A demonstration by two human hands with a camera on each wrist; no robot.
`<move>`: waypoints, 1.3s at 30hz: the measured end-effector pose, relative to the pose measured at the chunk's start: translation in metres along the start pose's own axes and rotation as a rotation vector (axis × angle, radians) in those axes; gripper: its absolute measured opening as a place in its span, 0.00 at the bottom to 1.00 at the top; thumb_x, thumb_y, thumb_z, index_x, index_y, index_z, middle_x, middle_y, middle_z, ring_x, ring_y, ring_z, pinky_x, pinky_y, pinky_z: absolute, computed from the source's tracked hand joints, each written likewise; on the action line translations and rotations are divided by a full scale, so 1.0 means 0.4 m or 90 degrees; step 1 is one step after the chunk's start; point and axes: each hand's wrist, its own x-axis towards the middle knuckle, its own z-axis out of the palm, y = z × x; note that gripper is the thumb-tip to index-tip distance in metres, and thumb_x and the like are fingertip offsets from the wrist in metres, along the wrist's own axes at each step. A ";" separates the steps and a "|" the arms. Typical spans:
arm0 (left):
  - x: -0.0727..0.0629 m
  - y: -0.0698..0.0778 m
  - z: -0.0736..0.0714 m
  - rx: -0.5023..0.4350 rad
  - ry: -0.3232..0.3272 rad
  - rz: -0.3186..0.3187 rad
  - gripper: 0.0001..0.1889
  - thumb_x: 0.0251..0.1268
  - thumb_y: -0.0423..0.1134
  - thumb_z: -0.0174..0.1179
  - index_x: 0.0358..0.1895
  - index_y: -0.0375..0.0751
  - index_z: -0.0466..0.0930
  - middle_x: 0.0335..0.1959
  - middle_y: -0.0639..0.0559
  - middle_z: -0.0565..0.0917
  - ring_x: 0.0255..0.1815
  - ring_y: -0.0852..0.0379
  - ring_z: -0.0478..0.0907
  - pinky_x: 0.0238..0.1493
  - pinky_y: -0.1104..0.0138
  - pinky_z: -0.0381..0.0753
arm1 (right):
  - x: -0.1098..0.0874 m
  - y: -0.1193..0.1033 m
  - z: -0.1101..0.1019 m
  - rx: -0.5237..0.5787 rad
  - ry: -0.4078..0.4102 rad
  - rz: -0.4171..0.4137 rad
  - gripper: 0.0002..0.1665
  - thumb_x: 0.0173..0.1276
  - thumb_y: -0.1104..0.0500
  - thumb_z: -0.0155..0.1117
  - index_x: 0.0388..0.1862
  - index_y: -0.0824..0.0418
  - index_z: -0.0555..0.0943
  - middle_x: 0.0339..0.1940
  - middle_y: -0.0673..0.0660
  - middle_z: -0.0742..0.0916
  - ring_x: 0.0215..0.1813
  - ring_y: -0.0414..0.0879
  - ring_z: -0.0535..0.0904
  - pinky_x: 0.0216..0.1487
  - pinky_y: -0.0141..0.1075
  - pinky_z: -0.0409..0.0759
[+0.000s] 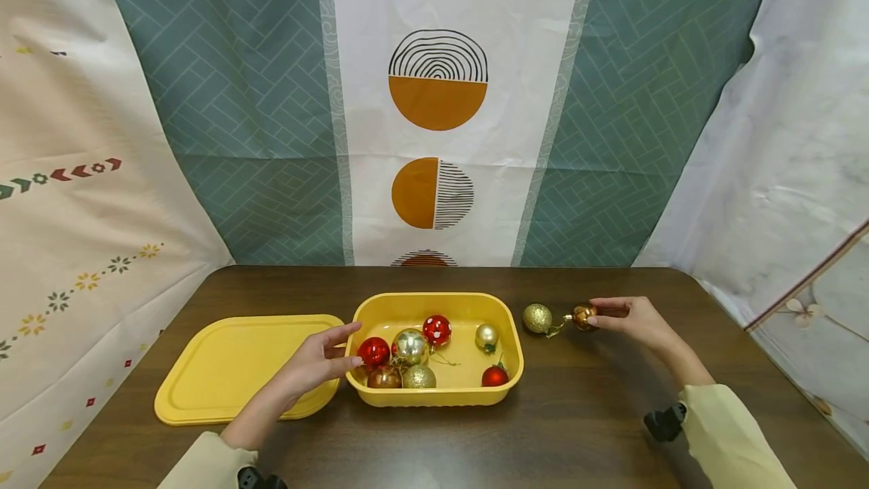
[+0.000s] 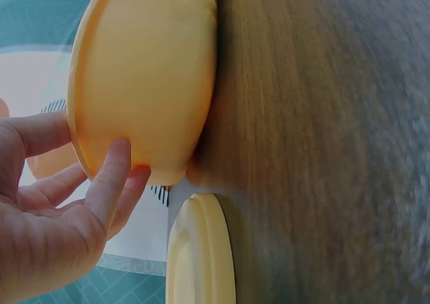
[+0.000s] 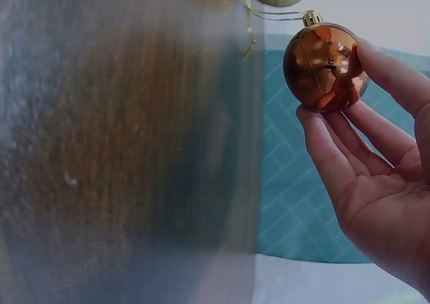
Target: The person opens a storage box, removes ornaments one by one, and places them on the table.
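Observation:
My right hand (image 1: 634, 317) pinches a shiny copper Christmas bauble (image 3: 326, 65) between thumb and fingers, its gold cap and cord pointing left. A gold glitter bauble (image 1: 537, 318) lies on the table just left of it, the cord reaching toward it. With my left hand (image 1: 317, 359) I grip the left rim of a yellow plastic container (image 1: 468, 396), some fingers against its outer wall and the thumb over the rim. Inside are several baubles, among them a red one (image 1: 373, 352), a shiny gold one (image 1: 410, 345), a spotted red one (image 1: 437, 330) and a small gold one (image 1: 486, 337).
A yellow lid (image 1: 224, 361) lies flat on the dark wooden table (image 1: 475, 444), left of the container and partly under my left forearm. Patterned cloth (image 1: 271, 96) hangs behind the table's back edge, and pale cloth hangs at both sides.

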 end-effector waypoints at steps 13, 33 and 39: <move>0.004 -0.001 0.002 0.010 0.003 -0.004 0.31 0.56 0.33 0.61 0.65 0.34 0.62 0.63 0.31 0.64 0.53 0.40 0.73 0.45 0.56 0.79 | 0.033 0.025 0.016 -0.087 -0.014 0.015 0.32 0.57 0.54 0.67 0.53 0.75 0.74 0.49 0.70 0.80 0.48 0.52 0.79 0.39 0.30 0.77; 0.003 0.003 0.002 0.010 0.007 -0.005 0.31 0.55 0.32 0.61 0.64 0.34 0.63 0.62 0.31 0.65 0.53 0.40 0.73 0.44 0.57 0.80 | 0.041 0.033 0.026 -0.102 -0.019 0.003 0.32 0.57 0.54 0.67 0.53 0.75 0.74 0.49 0.70 0.81 0.51 0.55 0.76 0.39 0.29 0.76; 0.001 0.003 0.000 0.008 0.007 -0.006 0.31 0.55 0.32 0.61 0.64 0.34 0.63 0.62 0.31 0.65 0.52 0.42 0.73 0.44 0.57 0.80 | 0.039 0.029 0.027 -0.084 -0.024 0.010 0.33 0.58 0.54 0.66 0.55 0.75 0.72 0.50 0.70 0.80 0.51 0.56 0.77 0.42 0.33 0.78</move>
